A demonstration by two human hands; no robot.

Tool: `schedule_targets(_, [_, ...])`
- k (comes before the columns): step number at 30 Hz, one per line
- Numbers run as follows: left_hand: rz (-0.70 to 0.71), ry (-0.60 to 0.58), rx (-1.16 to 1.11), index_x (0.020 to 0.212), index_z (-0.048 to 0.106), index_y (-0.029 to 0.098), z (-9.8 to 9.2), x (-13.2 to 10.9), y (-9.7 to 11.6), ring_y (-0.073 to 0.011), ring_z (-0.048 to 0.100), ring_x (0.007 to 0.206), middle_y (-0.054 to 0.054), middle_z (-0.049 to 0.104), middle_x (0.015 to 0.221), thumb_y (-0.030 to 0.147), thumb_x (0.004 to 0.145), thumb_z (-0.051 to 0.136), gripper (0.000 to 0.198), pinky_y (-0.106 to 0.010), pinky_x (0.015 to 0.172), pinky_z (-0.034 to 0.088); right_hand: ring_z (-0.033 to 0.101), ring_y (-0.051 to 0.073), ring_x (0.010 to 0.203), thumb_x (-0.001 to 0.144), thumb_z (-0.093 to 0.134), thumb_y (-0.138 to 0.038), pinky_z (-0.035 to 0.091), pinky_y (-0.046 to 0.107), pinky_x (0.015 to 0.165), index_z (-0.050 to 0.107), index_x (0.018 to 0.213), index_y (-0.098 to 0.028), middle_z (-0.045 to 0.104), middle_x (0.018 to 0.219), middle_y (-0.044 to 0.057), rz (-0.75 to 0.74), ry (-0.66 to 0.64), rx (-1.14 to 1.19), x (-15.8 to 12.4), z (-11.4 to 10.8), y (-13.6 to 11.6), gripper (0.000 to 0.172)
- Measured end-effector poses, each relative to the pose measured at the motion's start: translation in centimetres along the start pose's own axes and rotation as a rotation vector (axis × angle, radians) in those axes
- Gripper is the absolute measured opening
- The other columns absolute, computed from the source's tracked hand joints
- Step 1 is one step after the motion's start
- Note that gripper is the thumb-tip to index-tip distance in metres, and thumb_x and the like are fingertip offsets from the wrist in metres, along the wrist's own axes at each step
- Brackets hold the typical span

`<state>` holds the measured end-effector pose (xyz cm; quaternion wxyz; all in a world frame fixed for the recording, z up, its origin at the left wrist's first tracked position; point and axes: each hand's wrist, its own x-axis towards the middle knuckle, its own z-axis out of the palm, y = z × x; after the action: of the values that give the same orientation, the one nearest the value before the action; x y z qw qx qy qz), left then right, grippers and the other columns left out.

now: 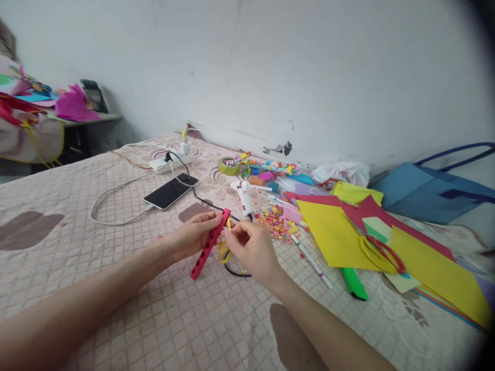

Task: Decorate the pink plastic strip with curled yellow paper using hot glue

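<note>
My left hand (197, 234) grips a long red strip (210, 246) with a row of dark holes, tilted with its top end to the right. Close beside it, my right hand (253, 250) pinches a thin yellow strip (229, 224) at the red piece's upper part. More of the yellow strip hangs in a loop below the fingers. Just beyond my hands lies a white glue gun (243, 197), near a heap of small coloured paper scraps (276, 225).
A phone (170, 191) on a white cable lies behind my left hand, near a power strip (172, 162). At right are yellow sheets (332, 234), scissors (386, 253), a marker (311, 261), a green piece (353, 283) and a blue bag (421, 190). A black cord runs under my hands.
</note>
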<state>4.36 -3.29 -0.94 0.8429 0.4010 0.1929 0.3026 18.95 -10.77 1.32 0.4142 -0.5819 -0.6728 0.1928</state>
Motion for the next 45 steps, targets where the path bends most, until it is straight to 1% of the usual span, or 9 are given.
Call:
schedule_targets(3, [0.009,-0.008,-0.006,0.088,0.056,0.012,-0.2,0.0,-0.1,-0.0109,0.062,0.064,-0.006,0.064,0.08,0.016,0.084,0.055,0.007,-0.02,0.06,0.051,0.049,0.01,0.049,0.078,0.05,-0.027,0.036,0.022,0.05,0.051,0.06,-0.018,0.055,0.055,-0.002,0.041,-0.008,0.072,0.4,0.1,0.3,0.02])
schedule_targets(8, [-0.007,0.008,-0.021,0.091,0.056,0.013,-0.4,-0.1,0.1,-0.0111,0.063,0.066,-0.006,0.063,0.076,0.016,0.084,0.055,0.008,-0.019,0.062,0.051,0.043,0.008,0.047,0.076,0.049,-0.024,0.033,0.02,0.046,0.047,0.056,-0.018,0.048,0.05,-0.004,0.048,-0.019,0.157,0.7,-0.6,0.0,0.021])
schedule_targets(13, [-0.016,0.014,-0.052,0.092,0.056,0.012,-0.4,-0.1,0.3,-0.0092,0.06,0.061,-0.005,0.061,0.073,0.016,0.083,0.056,0.01,-0.018,0.059,0.049,0.042,0.008,0.047,0.076,0.048,-0.023,0.032,0.021,0.047,0.046,0.056,-0.018,0.045,0.051,-0.004,0.059,-0.028,0.123,1.0,-1.1,0.4,0.02])
schedule_targets(20, [-0.024,-0.001,-0.045,0.095,0.059,0.013,-0.1,-0.3,0.4,-0.0088,0.058,0.064,-0.004,0.059,0.074,0.015,0.083,0.056,0.013,-0.018,0.059,0.048,0.041,0.009,0.048,0.073,0.048,-0.019,0.03,0.021,0.049,0.042,0.056,-0.019,0.043,0.051,-0.005,-0.004,-0.025,-0.009,1.0,-1.2,0.9,0.019])
schedule_targets(25, [-0.024,0.008,-0.044,0.095,0.06,0.014,-0.1,-0.4,0.5,-0.0093,0.058,0.065,-0.003,0.059,0.076,0.014,0.082,0.057,0.014,-0.02,0.059,0.047,0.042,0.009,0.049,0.071,0.047,-0.017,0.029,0.022,0.049,0.043,0.055,-0.019,0.044,0.051,-0.005,-0.038,-0.02,-0.09,1.0,-1.4,0.9,0.017])
schedule_targets(30, [-0.04,0.012,-0.033,0.099,0.059,0.015,0.0,-0.5,0.5,-0.0094,0.059,0.064,-0.003,0.061,0.076,0.014,0.081,0.059,0.018,-0.021,0.061,0.047,0.042,0.009,0.05,0.071,0.048,-0.017,0.029,0.022,0.05,0.042,0.055,-0.019,0.045,0.052,-0.005,-0.059,-0.044,-0.107,1.0,-1.5,0.8,0.017])
schedule_targets(36, [-0.042,0.019,-0.006,0.096,0.058,0.015,0.0,-0.6,0.5,-0.01,0.061,0.064,-0.003,0.062,0.076,0.016,0.081,0.06,0.015,-0.022,0.063,0.048,0.043,0.01,0.052,0.072,0.049,-0.017,0.03,0.022,0.051,0.042,0.056,-0.019,0.046,0.053,-0.004,-0.093,-0.051,-0.152,0.9,-1.7,0.7,0.018])
schedule_targets(40, [-0.037,0.03,0.004,0.094,0.058,0.015,0.1,-0.6,0.5,-0.0097,0.06,0.062,-0.002,0.061,0.075,0.017,0.08,0.061,0.015,-0.021,0.061,0.047,0.044,0.009,0.051,0.073,0.049,-0.018,0.031,0.022,0.051,0.044,0.059,-0.019,0.047,0.054,-0.004,-0.065,-0.046,-0.107,1.0,-1.5,0.8,0.015])
schedule_targets(45, [-0.043,0.021,0.02,0.095,0.058,0.014,0.1,-0.5,0.5,-0.0094,0.061,0.063,-0.003,0.062,0.074,0.017,0.081,0.059,0.014,-0.02,0.062,0.048,0.046,0.009,0.051,0.073,0.049,-0.019,0.034,0.021,0.05,0.047,0.064,-0.019,0.05,0.056,-0.004,0.011,-0.064,-0.005,1.1,-1.2,1.1,0.009])
